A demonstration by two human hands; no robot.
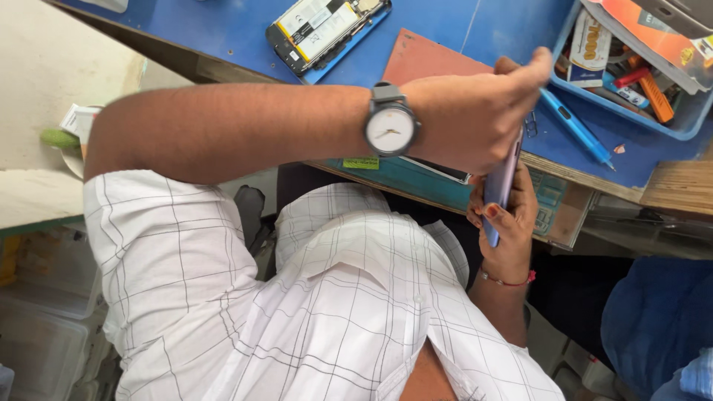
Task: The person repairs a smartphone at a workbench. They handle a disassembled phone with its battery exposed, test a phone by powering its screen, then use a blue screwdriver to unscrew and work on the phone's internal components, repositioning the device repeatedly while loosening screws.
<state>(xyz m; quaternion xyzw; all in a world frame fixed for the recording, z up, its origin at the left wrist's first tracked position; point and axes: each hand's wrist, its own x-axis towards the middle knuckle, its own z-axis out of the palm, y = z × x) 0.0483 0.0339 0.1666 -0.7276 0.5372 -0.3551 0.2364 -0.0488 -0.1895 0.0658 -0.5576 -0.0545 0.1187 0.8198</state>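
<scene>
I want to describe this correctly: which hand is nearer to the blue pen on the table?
Left. The left hand is just beside the blue pen, at the phone's top; the right hand holds the phone lower, farther away.

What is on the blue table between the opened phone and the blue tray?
In the head view, a flat reddish-brown mat lies on the blue table between the opened phone and the blue tray.

The phone [502, 186] is showing a smooth, glossy lilac shell; the desk [223, 30] is looking matt blue over bare wood edges; the shirt [334, 297] is looking like soft checked cloth.
</scene>
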